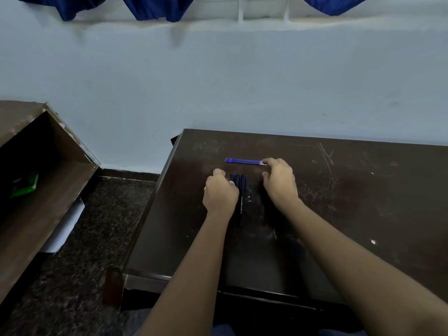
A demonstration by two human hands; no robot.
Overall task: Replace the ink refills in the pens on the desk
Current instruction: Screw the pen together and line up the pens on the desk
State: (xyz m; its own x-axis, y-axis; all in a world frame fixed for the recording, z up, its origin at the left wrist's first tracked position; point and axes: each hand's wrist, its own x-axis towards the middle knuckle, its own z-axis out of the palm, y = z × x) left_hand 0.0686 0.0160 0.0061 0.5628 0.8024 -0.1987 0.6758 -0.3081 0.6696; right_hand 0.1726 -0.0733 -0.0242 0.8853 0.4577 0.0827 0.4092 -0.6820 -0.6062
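Three dark pens with blue trim (pixel 240 190) lie side by side on the dark wooden desk (pixel 339 214), pointing away from me. Just beyond them, three thin blue ink refills (pixel 243 161) lie in a row, running left to right. My left hand (pixel 219 194) rests at the left side of the pens, its fingers curled against the leftmost one. My right hand (pixel 280 180) sits to the right of the pens, with its fingertips touching the right end of the refills. Whether either hand truly grips anything is unclear.
The desk surface is scratched, with a small white speck (pixel 373 242) at the right. A brown wooden shelf unit (pixel 48 178) stands to the left across a dark speckled floor, holding a green packet (pixel 24 186). A pale wall runs right behind the desk.
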